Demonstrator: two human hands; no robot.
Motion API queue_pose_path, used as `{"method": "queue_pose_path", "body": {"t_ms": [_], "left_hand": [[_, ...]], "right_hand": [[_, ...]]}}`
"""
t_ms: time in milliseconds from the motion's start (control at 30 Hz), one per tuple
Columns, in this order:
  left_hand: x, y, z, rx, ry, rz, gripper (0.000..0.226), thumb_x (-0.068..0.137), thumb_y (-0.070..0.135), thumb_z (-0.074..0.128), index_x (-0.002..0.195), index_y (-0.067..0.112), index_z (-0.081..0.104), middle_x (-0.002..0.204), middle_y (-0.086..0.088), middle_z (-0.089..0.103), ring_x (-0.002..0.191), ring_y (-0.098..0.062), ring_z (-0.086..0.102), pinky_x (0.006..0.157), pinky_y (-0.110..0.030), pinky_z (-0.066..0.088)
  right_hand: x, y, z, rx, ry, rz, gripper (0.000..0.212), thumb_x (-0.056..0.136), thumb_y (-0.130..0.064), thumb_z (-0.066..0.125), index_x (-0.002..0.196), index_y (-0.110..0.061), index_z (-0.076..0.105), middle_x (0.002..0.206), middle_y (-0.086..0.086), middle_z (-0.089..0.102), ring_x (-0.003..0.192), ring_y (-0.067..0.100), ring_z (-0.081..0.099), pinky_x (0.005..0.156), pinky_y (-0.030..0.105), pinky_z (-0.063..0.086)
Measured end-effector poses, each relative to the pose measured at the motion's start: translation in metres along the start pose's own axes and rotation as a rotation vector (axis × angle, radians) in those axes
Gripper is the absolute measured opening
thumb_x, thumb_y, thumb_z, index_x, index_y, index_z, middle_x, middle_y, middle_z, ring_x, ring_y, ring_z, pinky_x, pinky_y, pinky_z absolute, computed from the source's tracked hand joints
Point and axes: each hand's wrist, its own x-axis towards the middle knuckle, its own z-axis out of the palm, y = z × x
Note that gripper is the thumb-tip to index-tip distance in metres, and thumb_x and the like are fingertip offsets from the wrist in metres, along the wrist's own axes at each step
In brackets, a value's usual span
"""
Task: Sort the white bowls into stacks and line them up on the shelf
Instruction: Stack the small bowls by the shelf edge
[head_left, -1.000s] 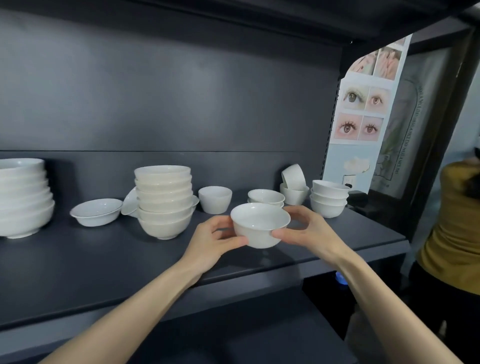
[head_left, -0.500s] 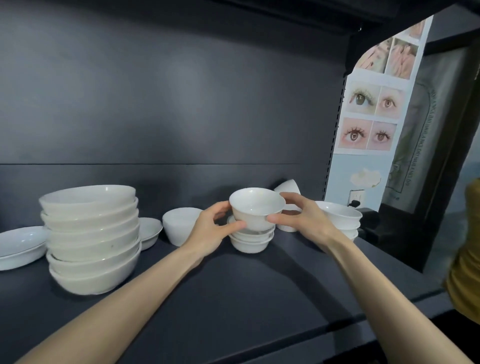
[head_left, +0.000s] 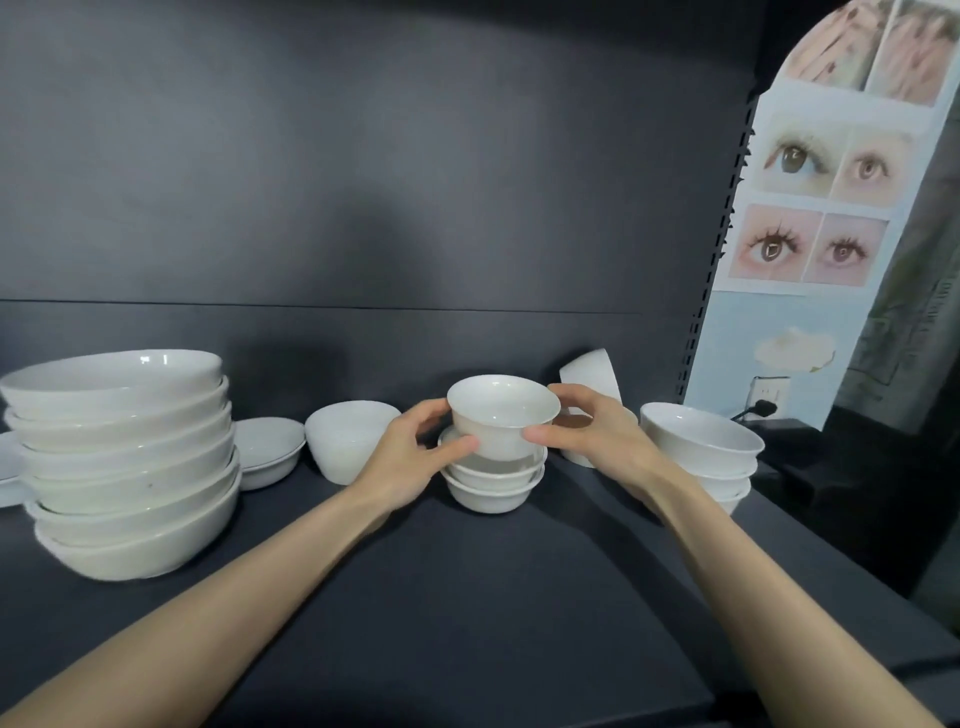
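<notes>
A single head-worn view looks forward and slightly down, close to the shelf (head_left: 467, 597).

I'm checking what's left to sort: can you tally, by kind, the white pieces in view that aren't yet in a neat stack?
Shallow white ceramic dishes: 2
Deep white cup-shaped bowls: 3, one tilted
Small white bowl gripped by left hand and right hand: 1
Total: 6
</notes>
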Motion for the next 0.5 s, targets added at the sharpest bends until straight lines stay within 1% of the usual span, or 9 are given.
{"method": "queue_pose_path", "body": {"t_ms": [100,133,167,200,267,300,367,433,500], "left_hand": [[-0.007,0.003,0.002,0.034,0.034,0.010,0.045,0.082,0.012,0.072,0.124,0.017,0.057,0.122,0.011,0.061,0.111,0.006,0.054,0.085,-0.004,0.043],[-0.009,0.005,0.003,0.040,0.051,0.020,0.046,0.082,0.013,0.072,0.124,0.017,0.057,0.121,0.013,0.061,0.108,0.011,0.053,0.084,-0.002,0.042],[-0.010,0.009,0.003,0.042,0.071,0.033,0.046,0.081,0.014,0.073,0.124,0.018,0.057,0.119,0.016,0.060,0.108,0.014,0.052,0.085,-0.001,0.041],[-0.011,0.013,0.004,0.036,0.090,0.047,0.045,0.081,0.015,0.073,0.122,0.021,0.057,0.118,0.018,0.060,0.109,0.013,0.053,0.090,-0.004,0.041],[-0.010,0.025,0.007,0.003,0.114,0.082,0.041,0.080,0.014,0.073,0.116,0.027,0.057,0.118,0.017,0.062,0.113,0.006,0.056,0.099,-0.016,0.043],[-0.009,0.033,0.011,-0.019,0.113,0.105,0.041,0.081,0.012,0.072,0.114,0.029,0.057,0.118,0.015,0.063,0.113,0.003,0.058,0.099,-0.019,0.045],[-0.007,0.049,0.022,-0.063,0.102,0.149,0.041,0.082,0.009,0.071,0.114,0.029,0.056,0.118,0.013,0.064,0.112,0.001,0.060,0.097,-0.018,0.047],[-0.002,0.061,0.037,-0.099,0.083,0.182,0.042,0.083,0.008,0.070,0.118,0.025,0.056,0.118,0.011,0.064,0.111,0.001,0.060,0.096,-0.018,0.047],[0.005,0.071,0.054,-0.130,0.046,0.203,0.045,0.083,0.007,0.070,0.124,0.018,0.055,0.118,0.008,0.064,0.107,0.003,0.061,0.094,-0.017,0.048]], "right_hand": [[0.001,0.002,0.001,0.013,-0.054,-0.004,0.038,0.078,-0.016,0.077,0.105,-0.032,0.056,0.109,-0.017,0.061,0.106,0.006,0.059,0.063,0.000,0.044],[0.002,0.002,0.000,0.021,-0.064,-0.013,0.037,0.078,-0.015,0.077,0.104,-0.032,0.057,0.108,-0.016,0.062,0.107,0.007,0.060,0.064,0.001,0.044],[0.001,0.001,-0.001,0.026,-0.066,-0.032,0.038,0.078,-0.016,0.077,0.108,-0.030,0.058,0.109,-0.014,0.063,0.108,0.008,0.060,0.065,0.001,0.044],[0.001,-0.002,-0.004,0.027,-0.060,-0.052,0.042,0.078,-0.017,0.078,0.113,-0.026,0.059,0.113,-0.012,0.063,0.109,0.008,0.060,0.067,0.001,0.044],[-0.002,-0.010,-0.012,0.029,-0.035,-0.096,0.050,0.076,-0.020,0.079,0.121,-0.022,0.058,0.120,-0.008,0.062,0.111,0.008,0.061,0.072,0.004,0.046],[-0.004,-0.015,-0.018,0.031,-0.016,-0.119,0.052,0.075,-0.021,0.080,0.122,-0.022,0.058,0.121,-0.007,0.062,0.110,0.009,0.062,0.077,0.008,0.048],[-0.011,-0.025,-0.033,0.019,0.035,-0.154,0.053,0.073,-0.023,0.081,0.122,-0.023,0.059,0.120,-0.007,0.064,0.105,0.007,0.064,0.082,0.015,0.051],[-0.021,-0.035,-0.051,-0.003,0.084,-0.179,0.051,0.073,-0.023,0.081,0.119,-0.024,0.060,0.116,-0.010,0.066,0.100,0.003,0.065,0.078,0.012,0.051],[-0.031,-0.039,-0.069,-0.024,0.127,-0.186,0.048,0.073,-0.023,0.081,0.117,-0.025,0.060,0.113,-0.009,0.067,0.097,0.005,0.066,0.075,0.012,0.050]]}}
